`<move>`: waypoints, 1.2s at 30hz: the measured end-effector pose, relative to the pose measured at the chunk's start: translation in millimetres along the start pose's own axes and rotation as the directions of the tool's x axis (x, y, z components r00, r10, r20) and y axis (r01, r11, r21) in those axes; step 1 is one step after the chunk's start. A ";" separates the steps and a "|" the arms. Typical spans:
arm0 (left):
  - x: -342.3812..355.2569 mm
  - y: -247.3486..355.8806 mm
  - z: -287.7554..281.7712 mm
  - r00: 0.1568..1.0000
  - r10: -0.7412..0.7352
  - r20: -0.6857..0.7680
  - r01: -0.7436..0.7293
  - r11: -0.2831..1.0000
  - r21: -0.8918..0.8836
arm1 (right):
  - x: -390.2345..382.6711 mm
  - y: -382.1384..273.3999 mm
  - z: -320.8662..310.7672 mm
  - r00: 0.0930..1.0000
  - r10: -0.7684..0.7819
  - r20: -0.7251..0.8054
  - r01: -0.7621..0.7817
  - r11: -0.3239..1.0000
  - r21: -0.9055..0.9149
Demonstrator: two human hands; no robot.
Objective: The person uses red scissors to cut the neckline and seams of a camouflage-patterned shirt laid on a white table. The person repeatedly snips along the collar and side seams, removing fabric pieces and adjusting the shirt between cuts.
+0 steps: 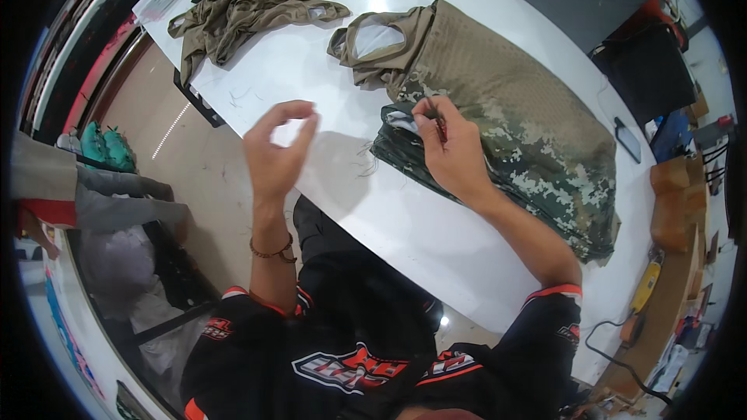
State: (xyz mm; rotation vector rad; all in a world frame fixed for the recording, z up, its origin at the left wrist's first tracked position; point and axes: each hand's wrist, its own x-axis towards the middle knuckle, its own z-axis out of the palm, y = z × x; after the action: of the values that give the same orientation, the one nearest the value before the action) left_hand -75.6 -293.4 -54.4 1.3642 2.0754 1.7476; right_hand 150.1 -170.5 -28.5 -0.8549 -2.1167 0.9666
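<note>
While right hand [455,157] pinches small thread snips [437,120] on folded camouflage mesh shirt [537,148] | left hand [276,152] raised, fingers curled nearly together, empty | step: trimming loose threads, seemingly

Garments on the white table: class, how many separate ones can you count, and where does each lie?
2. A camouflage garment lies folded at the right, under the right hand. A crumpled olive garment lies at the far left end. More layers may be hidden in the folded one.

No package, sign or screen can be made out for certain; the only label-like thing is a small white tag [400,118] at the edge of the camouflage garment [537,140], just beside the right hand [451,152].
</note>
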 end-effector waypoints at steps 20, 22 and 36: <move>-19.1 41.7 83.5 0.863 0.474 0.175 -0.430 0.871 -0.239 | -0.5 13.2 -9.2 0.975 0.215 0.049 -0.208 0.824 0.527; -21.9 40.0 83.1 0.839 0.518 0.163 -0.469 0.843 -0.264 | 0.7 17.8 -15.8 0.947 0.305 0.101 -0.286 0.657 0.698; -11.7 53.7 86.2 0.941 0.321 0.102 -0.268 0.897 -0.352 | 4.5 17.4 -18.2 0.924 0.368 0.107 -0.290 0.486 0.824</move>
State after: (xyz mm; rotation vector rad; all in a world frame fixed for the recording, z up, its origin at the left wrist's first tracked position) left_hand 11.6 -241.1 -43.8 1.7080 1.4634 1.9163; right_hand 166.4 -151.1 -31.9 -0.7542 -1.1308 1.8879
